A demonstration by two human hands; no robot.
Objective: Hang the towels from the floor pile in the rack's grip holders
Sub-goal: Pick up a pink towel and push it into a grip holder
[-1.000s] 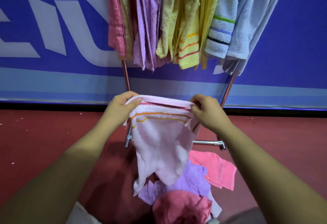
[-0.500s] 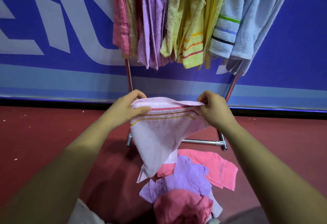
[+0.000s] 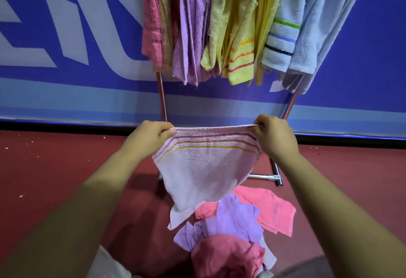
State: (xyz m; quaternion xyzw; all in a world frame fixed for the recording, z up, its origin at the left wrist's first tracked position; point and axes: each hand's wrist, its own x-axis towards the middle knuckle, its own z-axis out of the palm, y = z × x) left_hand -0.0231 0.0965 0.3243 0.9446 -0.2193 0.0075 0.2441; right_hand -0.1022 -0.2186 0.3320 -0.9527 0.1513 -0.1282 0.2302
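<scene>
A pale pink towel [image 3: 204, 168] with red, orange and yellow stripes is stretched flat between my hands, below the rack. My left hand [image 3: 149, 137] pinches its top left corner and my right hand [image 3: 272, 137] pinches its top right corner. Its lower end hangs down to a point above the floor pile [image 3: 237, 229] of pink and purple towels. The rack [image 3: 161, 97] stands behind, with several pink, purple, yellow and pale blue towels [image 3: 239, 36] hanging from its top. The grip holders are out of the frame.
A blue banner wall [image 3: 66, 47] with white lettering runs behind the rack. The rack's chrome foot bar [image 3: 265, 177] lies on the dark red floor [image 3: 44, 168] just beyond the pile. A white cloth corner [image 3: 105, 264] shows at the bottom left.
My hands have moved apart and drawn the towel's top edge out straight, so its stripes now lie flat. The towel has also risen slightly away from the pile.
</scene>
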